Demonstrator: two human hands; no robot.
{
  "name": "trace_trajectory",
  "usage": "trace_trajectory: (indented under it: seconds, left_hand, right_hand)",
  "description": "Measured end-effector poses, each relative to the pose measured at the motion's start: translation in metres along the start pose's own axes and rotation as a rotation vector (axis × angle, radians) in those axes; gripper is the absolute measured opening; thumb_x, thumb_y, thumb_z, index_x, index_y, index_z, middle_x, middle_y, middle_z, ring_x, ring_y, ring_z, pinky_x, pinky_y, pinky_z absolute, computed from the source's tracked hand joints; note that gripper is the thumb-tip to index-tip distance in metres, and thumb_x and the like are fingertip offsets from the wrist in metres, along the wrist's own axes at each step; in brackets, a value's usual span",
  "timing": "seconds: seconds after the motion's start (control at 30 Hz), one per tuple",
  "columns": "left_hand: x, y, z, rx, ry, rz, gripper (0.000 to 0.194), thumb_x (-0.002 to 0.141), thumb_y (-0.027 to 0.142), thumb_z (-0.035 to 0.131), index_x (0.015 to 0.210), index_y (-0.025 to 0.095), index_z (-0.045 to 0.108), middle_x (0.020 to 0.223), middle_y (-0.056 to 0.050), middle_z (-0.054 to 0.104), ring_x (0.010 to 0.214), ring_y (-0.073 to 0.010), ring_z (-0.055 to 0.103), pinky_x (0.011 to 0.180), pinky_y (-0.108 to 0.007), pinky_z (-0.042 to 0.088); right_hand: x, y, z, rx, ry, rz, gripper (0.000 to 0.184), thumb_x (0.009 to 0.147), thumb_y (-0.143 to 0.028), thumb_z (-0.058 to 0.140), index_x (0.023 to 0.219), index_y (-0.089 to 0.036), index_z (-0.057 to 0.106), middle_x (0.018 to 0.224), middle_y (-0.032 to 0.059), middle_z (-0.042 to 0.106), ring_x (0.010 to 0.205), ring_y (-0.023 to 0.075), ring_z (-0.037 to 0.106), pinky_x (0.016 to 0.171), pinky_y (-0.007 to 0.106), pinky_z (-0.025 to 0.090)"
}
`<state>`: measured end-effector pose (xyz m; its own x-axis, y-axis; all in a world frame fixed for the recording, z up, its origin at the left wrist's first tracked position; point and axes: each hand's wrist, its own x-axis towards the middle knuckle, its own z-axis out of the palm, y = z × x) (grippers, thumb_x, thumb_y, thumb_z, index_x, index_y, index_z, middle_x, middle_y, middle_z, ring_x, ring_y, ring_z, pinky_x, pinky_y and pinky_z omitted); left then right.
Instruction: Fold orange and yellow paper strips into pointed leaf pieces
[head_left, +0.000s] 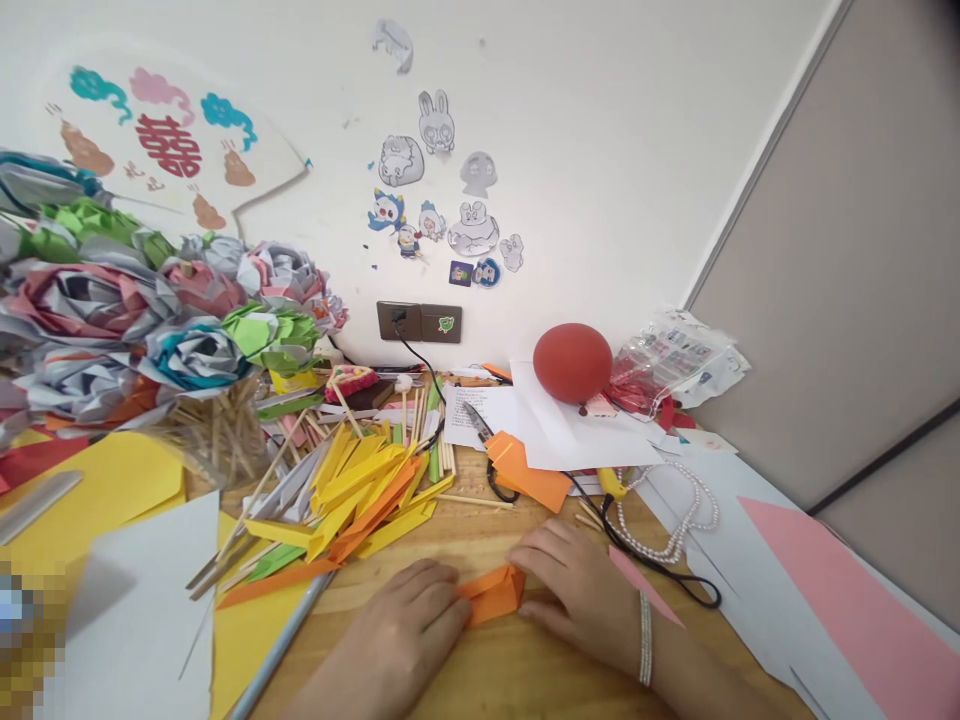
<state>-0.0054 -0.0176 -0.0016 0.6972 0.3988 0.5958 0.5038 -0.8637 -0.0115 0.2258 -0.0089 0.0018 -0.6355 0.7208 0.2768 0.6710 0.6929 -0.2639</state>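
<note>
A small piece of orange paper (491,594), folded into a flat strip with a raised flap at its right end, lies on the wooden table between my hands. My left hand (401,630) grips its left end, the curled fingers covering that edge. At the right end, my right hand (574,590) has its thumb and fingers around the flap; a bracelet circles that wrist. Just beyond them is a heap of folded yellow and orange paper strips (360,490). Flat orange sheets (525,470) lie farther back, partly over a pair of scissors (480,425).
Paper flowers (202,355) stand in a clear container (217,440) at left. A red balloon (573,362) sits on white paper (540,440) at the back. A pearl string (701,500) and black cord (637,545) lie right, beside pink paper (847,570). White paper (142,610) lies front left.
</note>
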Motion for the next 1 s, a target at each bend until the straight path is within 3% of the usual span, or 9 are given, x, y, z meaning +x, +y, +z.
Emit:
trace_trajectory:
  seconds: [0.1, 0.23, 0.5, 0.73, 1.0]
  left_hand:
    - [0.0, 0.003, -0.001, 0.01, -0.062, -0.07, 0.03, 0.096, 0.014, 0.031, 0.088, 0.018, 0.06, 0.079, -0.003, 0.066, 0.08, -0.0187, 0.061, 0.078, -0.034, 0.051]
    - [0.001, 0.006, -0.001, 0.003, -0.112, -0.125, 0.028, 0.091, 0.01, 0.035, 0.075, 0.018, 0.057, 0.077, -0.003, 0.062, 0.079, -0.0201, 0.059, 0.074, -0.035, 0.051]
    - [-0.002, 0.012, 0.002, 0.0, -0.158, -0.246, 0.026, 0.087, 0.009, 0.037, 0.068, 0.019, 0.051, 0.069, -0.002, 0.056, 0.063, -0.0168, 0.055, 0.057, -0.028, 0.047]
    - [0.0, 0.017, 0.002, -0.034, -0.215, -0.403, 0.024, 0.086, 0.011, 0.038, 0.072, 0.02, 0.054, 0.072, -0.003, 0.058, 0.069, -0.0191, 0.057, 0.062, -0.03, 0.047]
    - [0.005, 0.018, 0.008, 0.006, -0.276, -0.546, 0.022, 0.085, 0.014, 0.041, 0.072, 0.019, 0.058, 0.075, -0.005, 0.06, 0.072, -0.023, 0.057, 0.065, -0.035, 0.045]
  right_hand:
    - [0.001, -0.001, 0.005, -0.041, 0.052, -0.075, 0.006, 0.085, -0.019, 0.055, 0.09, -0.017, 0.058, 0.087, 0.0045, 0.061, 0.079, 0.0184, 0.05, 0.07, 0.031, 0.041]
    - [0.001, -0.004, 0.008, -0.042, 0.096, -0.146, 0.013, 0.088, -0.014, 0.049, 0.079, -0.019, 0.057, 0.081, 0.0032, 0.06, 0.074, 0.0167, 0.048, 0.067, 0.029, 0.039]
    - [0.002, -0.012, 0.012, 0.203, 0.077, 0.142, 0.012, 0.078, -0.018, 0.067, 0.072, -0.018, 0.056, 0.081, 0.0018, 0.059, 0.08, 0.0176, 0.05, 0.069, 0.029, 0.039]
    - [0.007, -0.018, 0.014, 0.28, 0.095, 0.322, 0.017, 0.071, -0.009, 0.071, 0.065, -0.017, 0.057, 0.078, 0.0008, 0.056, 0.079, 0.017, 0.05, 0.069, 0.029, 0.038]
    - [0.011, -0.016, 0.018, 0.231, 0.107, 0.43, 0.021, 0.07, -0.012, 0.072, 0.059, -0.016, 0.054, 0.074, 0.0001, 0.054, 0.077, 0.0176, 0.049, 0.068, 0.03, 0.036]
